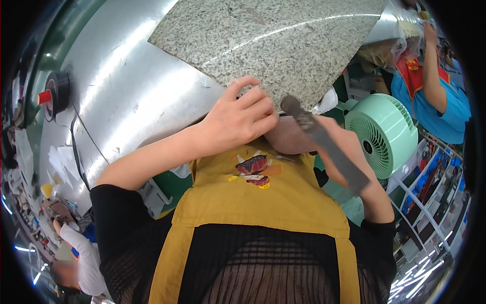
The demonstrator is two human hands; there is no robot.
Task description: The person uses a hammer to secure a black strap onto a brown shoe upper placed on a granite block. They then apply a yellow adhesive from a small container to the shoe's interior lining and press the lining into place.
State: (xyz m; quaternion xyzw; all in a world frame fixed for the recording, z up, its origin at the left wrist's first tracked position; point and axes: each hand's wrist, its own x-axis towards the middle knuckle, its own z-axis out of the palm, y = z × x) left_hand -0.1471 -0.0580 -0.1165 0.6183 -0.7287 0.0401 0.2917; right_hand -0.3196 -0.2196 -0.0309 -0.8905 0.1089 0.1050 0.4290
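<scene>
At the near corner of a speckled grey stone slab [283, 45] lies a brown, leather-like piece [289, 136]. My left hand [242, 115] is closed at its left side, fingers bent and pressed on it, with the index finger raised in a curve. The fingertips are partly hidden. My right hand [344, 147] grips a dark metal hammer [324, 144] with a long head, which is tilted and slightly blurred. One end of the head is over the brown piece; the other points back across my right wrist. The hammer's handle is hidden by the hand.
A mint-green fan [374, 137] stands right of my right hand. The shiny metal bench [131, 96] carries a black spool with a red core [54, 96] at left. Crumpled white plastic [326, 101] is by the slab's right edge. Other people work at far right and lower left.
</scene>
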